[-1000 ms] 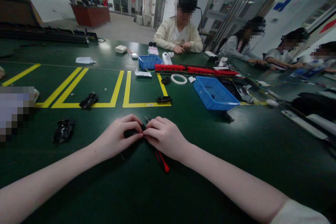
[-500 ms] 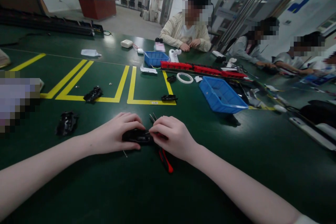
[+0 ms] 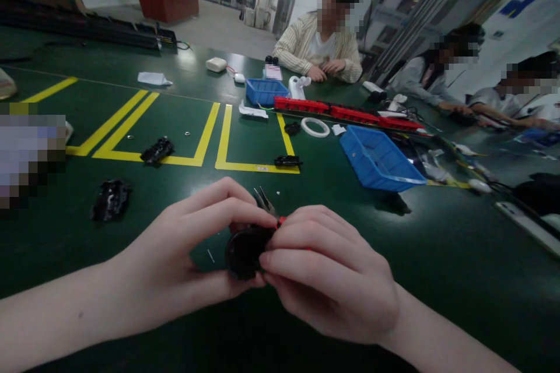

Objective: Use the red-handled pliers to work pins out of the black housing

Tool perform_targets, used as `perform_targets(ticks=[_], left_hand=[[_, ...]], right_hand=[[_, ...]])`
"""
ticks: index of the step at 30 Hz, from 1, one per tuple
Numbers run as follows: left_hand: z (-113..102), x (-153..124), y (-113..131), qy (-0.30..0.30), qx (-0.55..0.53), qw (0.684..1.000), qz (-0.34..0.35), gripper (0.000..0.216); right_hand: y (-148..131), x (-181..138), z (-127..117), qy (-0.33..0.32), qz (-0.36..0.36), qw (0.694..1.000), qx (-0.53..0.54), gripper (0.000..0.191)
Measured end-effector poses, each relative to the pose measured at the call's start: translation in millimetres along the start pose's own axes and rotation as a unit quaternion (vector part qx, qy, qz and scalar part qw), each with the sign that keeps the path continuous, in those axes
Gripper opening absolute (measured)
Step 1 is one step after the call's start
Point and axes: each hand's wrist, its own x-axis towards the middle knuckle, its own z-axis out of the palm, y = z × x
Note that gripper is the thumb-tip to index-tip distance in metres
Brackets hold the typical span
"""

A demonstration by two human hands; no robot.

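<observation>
Head view: a black part (image 3: 243,252) sits low in the centre of the frame, pinched between both hands. The left hand (image 3: 175,262) closes thumb and fingers (image 3: 236,218) around it. The right hand (image 3: 332,285) curls its fingers (image 3: 301,239) tight against its side, with a red-handled tool (image 3: 280,221) just behind. Right of centre stands a blue bin (image 3: 396,182), contents unclear, and a smaller blue bin (image 3: 262,96) stands higher up. Yellow lines (image 3: 223,140) cross the green surface (image 3: 437,245); a label (image 3: 261,169) there is unreadable.

An assembly workshop: seated workers (image 3: 324,46) line a long green bench (image 3: 437,256) with yellow-taped bays (image 3: 219,128) and blue parts bins (image 3: 380,160).
</observation>
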Motion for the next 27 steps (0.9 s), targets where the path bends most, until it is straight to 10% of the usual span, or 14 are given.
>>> perform_targets(ticks=[7,27], left_hand=[[2.8,-10.7,19.8,0.093,-0.037,0.995,0.007,0.036],[6.2,-16.9,23.5,0.083,-0.089,0.993,-0.011,0.04]], right_hand=[[-22.7,9.5,-25.5,0.032,0.048,0.998,0.035,0.018],[-28.9,5.7,-36.7,-0.056,0.031,0.998,-0.011,0.015]])
